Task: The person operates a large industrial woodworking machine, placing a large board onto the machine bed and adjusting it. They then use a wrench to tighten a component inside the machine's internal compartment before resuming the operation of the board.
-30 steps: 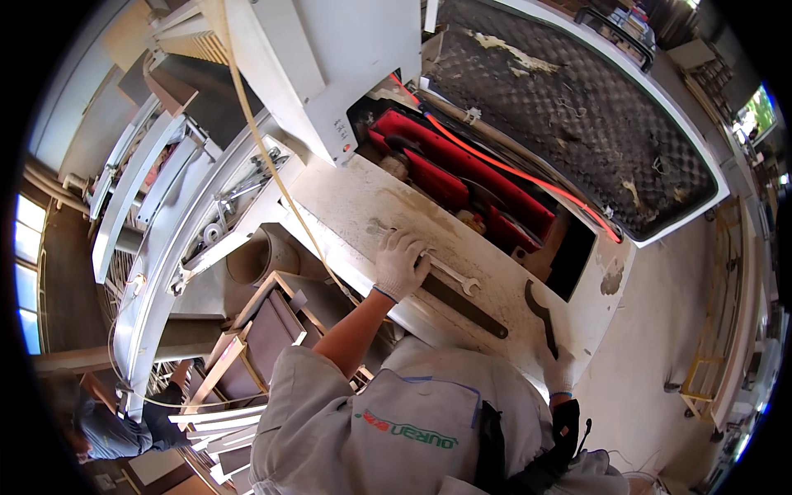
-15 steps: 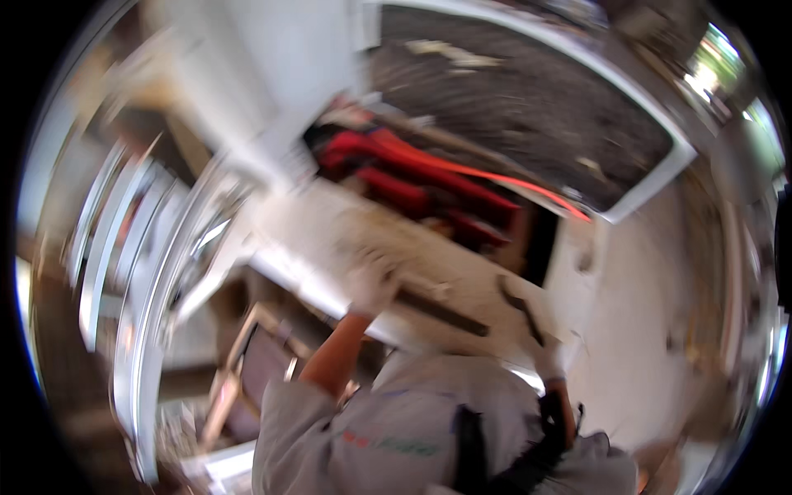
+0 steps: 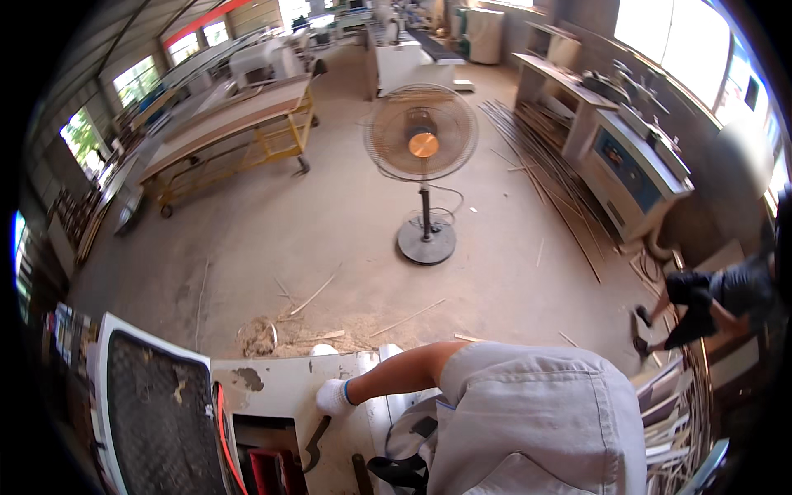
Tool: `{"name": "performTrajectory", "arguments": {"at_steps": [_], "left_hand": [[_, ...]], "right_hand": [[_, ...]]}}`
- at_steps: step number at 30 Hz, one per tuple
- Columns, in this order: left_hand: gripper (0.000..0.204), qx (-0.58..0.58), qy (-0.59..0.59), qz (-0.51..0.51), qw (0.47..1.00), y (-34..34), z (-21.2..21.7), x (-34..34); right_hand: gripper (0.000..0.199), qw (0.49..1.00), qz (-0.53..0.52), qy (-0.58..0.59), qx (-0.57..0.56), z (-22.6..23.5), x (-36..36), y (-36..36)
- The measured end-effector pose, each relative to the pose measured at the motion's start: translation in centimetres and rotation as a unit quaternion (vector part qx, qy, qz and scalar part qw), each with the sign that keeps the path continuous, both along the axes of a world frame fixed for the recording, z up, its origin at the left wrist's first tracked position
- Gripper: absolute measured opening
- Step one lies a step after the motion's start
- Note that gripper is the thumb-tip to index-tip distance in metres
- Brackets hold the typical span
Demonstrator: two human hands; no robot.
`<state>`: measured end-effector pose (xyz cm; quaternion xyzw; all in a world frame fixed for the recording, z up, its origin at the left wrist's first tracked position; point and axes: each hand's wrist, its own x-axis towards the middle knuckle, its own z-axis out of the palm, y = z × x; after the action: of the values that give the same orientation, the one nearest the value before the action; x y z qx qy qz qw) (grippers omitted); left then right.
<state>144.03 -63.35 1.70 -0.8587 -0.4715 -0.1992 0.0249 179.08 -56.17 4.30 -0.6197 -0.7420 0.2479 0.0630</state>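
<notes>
My right hand (image 3: 334,398), in a white knitted glove with a blue cuff, reaches leftward over a worn white metal surface (image 3: 289,381). Its fingers are closed at the handle end of a dark wrench with a hooked jaw (image 3: 313,445); the glove hides part of the grip. The jaw reaches toward a rectangular opening that holds a red part (image 3: 271,470). On the same surface, near the lower edge, lies a dark bar (image 3: 360,474). A red-orange strip (image 3: 227,441) runs along the left of the opening. My left hand is outside the picture.
A white-rimmed dark panel (image 3: 157,412) stands at lower left. Ahead is a pedestal fan (image 3: 423,144); a yellow-framed cart (image 3: 239,144) stands far left. Wood strips (image 3: 544,177) and sawdust (image 3: 257,337) lie on the floor. At right is another person (image 3: 693,305).
The view has swung right, away from the opening and out to the workshop floor. My left hand has left the picture. My right hand still has the wrench.
</notes>
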Motion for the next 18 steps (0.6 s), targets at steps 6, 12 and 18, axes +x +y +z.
{"name": "performTrajectory", "arguments": {"at_steps": [6,12,18], "left_hand": [[0.033,-0.025,0.002,-0.041,0.999,2.0,-0.4,2.2],[0.032,-0.040,0.003,-0.048,0.998,2.9,-0.6,2.9],[0.032,-0.046,0.004,-0.046,0.998,3.3,-0.7,2.8]], "right_hand": [[0.036,0.999,-0.015,-0.008,0.036,-2.9,-1.5,1.2],[0.041,0.999,-0.015,-0.003,0.036,-2.2,-1.4,1.3],[0.045,0.999,-0.010,-0.014,0.034,-2.0,-1.4,1.3]]}}
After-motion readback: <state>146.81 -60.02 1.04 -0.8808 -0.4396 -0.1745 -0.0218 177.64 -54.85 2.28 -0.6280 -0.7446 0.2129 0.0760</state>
